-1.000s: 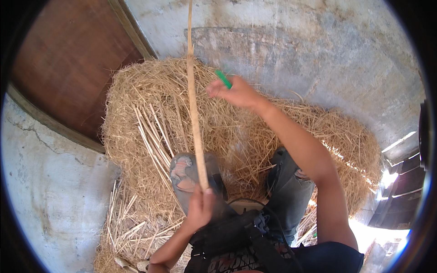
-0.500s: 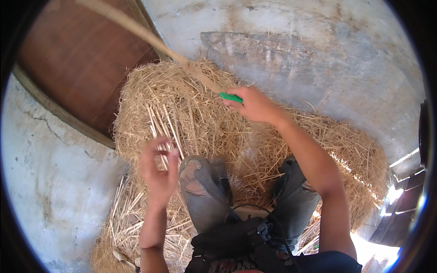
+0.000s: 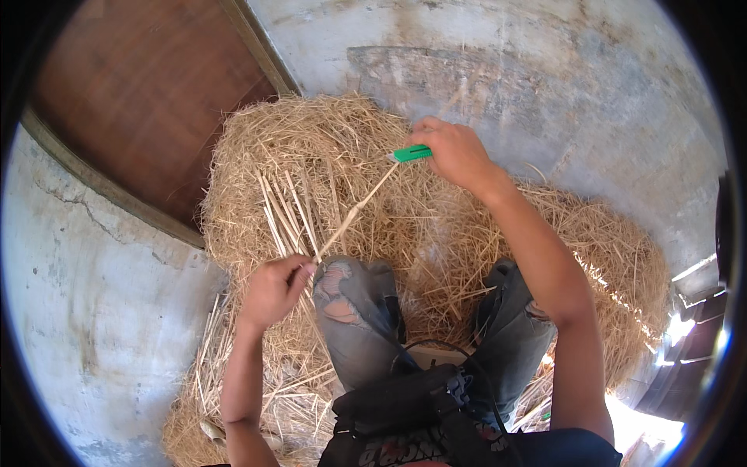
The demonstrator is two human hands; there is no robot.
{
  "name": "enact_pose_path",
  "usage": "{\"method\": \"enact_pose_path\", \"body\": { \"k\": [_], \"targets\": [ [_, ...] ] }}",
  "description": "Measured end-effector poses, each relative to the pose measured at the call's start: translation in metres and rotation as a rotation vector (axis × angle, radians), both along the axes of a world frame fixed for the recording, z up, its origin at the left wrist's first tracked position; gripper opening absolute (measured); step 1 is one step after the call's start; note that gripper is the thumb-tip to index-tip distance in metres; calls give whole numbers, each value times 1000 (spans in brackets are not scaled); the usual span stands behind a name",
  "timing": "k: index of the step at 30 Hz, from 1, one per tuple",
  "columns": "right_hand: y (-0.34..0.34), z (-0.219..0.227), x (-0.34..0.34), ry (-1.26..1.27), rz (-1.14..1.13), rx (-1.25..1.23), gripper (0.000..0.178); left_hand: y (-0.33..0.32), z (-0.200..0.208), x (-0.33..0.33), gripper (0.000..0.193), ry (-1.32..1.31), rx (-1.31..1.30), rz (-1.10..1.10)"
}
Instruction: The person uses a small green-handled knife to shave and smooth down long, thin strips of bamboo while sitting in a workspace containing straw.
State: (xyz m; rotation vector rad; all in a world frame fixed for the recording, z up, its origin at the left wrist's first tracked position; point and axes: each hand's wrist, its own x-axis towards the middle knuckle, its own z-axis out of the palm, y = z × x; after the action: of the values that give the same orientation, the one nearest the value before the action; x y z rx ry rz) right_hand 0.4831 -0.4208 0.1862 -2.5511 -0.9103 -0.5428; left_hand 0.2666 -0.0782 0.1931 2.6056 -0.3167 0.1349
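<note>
My right hand (image 3: 457,154) is closed round a green utility knife (image 3: 412,152), held out over the straw with its blade end pointing left. A thin pale stalk (image 3: 355,210) with a knot midway slants from the knife's blade end down to my left hand (image 3: 274,292). The fingers of my left hand are pinched on the stalk's lower part, just beside my left knee. Several light, peeled-looking stalks (image 3: 285,208) lie together on the straw heap (image 3: 249,148), beyond my left hand.
My knees in torn grey jeans (image 3: 350,311) are bent apart over the straw. A stained, pale wall (image 3: 545,86) curves round the heap. A brown panel (image 3: 148,101) in a frame stands at upper left. More straw and loose stalks lie below my left forearm.
The stalk, earlier stretching from my right hand to the upper left, now runs between the knife and my left hand. My left hand has gone from open to pinching it.
</note>
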Motion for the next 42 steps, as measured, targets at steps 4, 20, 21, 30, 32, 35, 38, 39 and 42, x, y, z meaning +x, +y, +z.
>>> {"method": "enact_pose_path", "body": {
  "k": [4, 20, 21, 30, 32, 35, 38, 39, 42],
  "targets": [
    [16, 13, -21, -193, -62, 233, 41, -36, -35, -28, 30, 290, -642, 102],
    [85, -26, -84, 270, 25, -156, 12, -91, -62, -16, 40, 181, -817, 256],
    [85, -25, -84, 300, 16, -150, 13, -94, -63, -14, 42, 166, -840, 265],
    [89, -36, -50, 351, -90, -130, 17, -97, -81, -9, 43, -72, -545, 238],
    [90, -44, -41, 311, -90, -153, 17, -98, -84, -9, 46, -16, -517, 254],
    [95, -48, -36, 280, -91, -177, 19, -97, -79, -7, 47, 43, -478, 260],
    [97, -54, -31, 351, -67, -63, 20, -97, -72, -8, 43, 150, -699, 281],
    [96, -64, -23, 400, -31, 12, 21, -98, -70, -7, 41, 194, -814, 284],
    [73, -43, 9, 652, -120, 229, 25, -105, -72, -35, 42, 313, -937, 182]
  ]
}}
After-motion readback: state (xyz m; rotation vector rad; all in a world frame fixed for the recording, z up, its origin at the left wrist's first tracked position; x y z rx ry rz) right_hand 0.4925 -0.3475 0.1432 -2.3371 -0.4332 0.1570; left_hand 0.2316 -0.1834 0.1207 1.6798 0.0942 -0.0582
